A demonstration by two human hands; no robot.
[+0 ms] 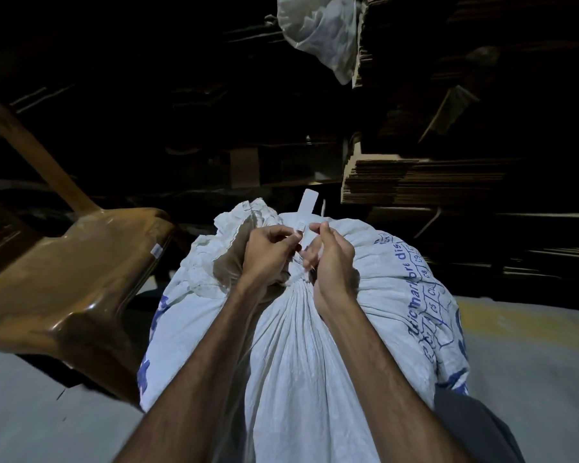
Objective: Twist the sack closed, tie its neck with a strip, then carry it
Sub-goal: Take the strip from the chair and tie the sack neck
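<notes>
Both hands work at the gathered neck of the sack (298,329), which stands on the floor (532,362) directly in front of the person, a brown plastic chair (71,279) to its left. The left hand (268,252) and right hand (331,259) are each curled, pinching the white strip (306,208) wound round the neck; its free end points to the far side. The woven fabric appears thin, soft and somewhat slick, and the bulging body suggests a bulky, probably heavy load. The tied neck, just below the strip, looks the firmest place to take hold. Stacked cardboard (415,182) lies far right.
</notes>
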